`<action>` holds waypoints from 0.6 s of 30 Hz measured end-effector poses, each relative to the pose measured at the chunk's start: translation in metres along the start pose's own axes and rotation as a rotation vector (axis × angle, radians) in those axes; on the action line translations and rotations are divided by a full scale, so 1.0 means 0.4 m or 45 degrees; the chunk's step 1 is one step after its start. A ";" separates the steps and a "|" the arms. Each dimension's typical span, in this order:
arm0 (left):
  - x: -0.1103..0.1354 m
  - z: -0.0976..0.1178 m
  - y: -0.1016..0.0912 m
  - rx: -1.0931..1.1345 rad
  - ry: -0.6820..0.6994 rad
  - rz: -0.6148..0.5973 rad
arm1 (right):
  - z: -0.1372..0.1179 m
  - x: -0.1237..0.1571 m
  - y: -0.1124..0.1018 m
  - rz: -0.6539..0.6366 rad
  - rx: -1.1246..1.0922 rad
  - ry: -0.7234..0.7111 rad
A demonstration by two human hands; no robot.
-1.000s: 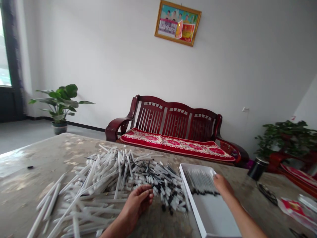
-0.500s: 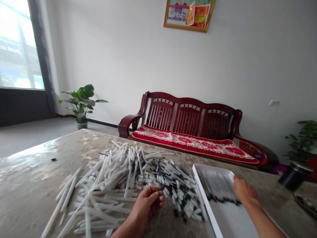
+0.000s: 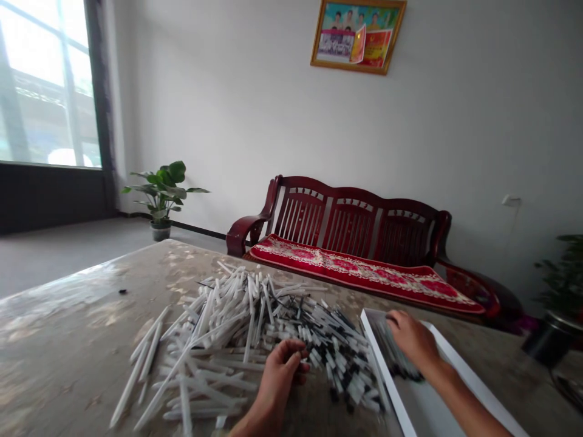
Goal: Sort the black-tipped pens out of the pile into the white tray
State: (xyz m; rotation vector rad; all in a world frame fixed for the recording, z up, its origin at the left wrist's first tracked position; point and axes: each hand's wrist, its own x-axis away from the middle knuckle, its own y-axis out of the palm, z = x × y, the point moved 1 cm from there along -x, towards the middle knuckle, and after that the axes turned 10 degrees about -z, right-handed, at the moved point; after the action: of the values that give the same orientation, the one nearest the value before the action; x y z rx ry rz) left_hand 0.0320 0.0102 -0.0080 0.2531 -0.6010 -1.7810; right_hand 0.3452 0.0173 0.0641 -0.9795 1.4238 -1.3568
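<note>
My left hand [image 3: 283,367] is closed at the near edge of the pile, thumb pressed to the curled fingers. A small whitish bit shows at its fingertips, too small to name. My right hand [image 3: 413,341] is over the shallow white box [image 3: 385,371], fingers bent down at the upper ends of a row of thin translucent sticks with black ends [image 3: 397,358]. Its fingertips are partly hidden. Between the hands lie many short clear-and-black pieces [image 3: 339,358]. Long whitish plastic tubes [image 3: 214,328] are heaped to the left.
The patterned table [image 3: 86,352] carries everything; a small black piece [image 3: 122,292] lies at its left. Beyond stands a dark red wooden bench [image 3: 350,224] with a red patterned cover [image 3: 359,270]. A black cylindrical container [image 3: 544,340] is at the right, and a potted plant [image 3: 164,194] stands behind the table.
My right hand has moved left from the box's right edge to over the row of sticks. My left hand keeps its closed pose by the pile. The camera view has shifted slightly.
</note>
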 end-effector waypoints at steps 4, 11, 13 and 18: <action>-0.001 0.001 0.000 -0.004 0.026 -0.004 | -0.198 0.054 0.000 -0.043 -0.011 -0.309; -0.001 0.007 -0.001 -0.088 0.076 -0.004 | -0.299 0.061 0.061 -0.156 0.134 -0.210; -0.001 0.008 0.001 -0.109 0.079 -0.011 | -0.302 0.056 0.066 -0.163 0.141 -0.203; -0.005 0.002 -0.003 -0.202 0.126 -0.020 | -0.296 0.057 0.058 -0.172 0.151 -0.152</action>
State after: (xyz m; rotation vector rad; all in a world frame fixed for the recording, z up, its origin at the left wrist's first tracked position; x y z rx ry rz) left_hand 0.0312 0.0124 -0.0081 0.2358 -0.3864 -1.8092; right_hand 0.2263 0.0298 0.0366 -1.0757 1.1925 -1.4387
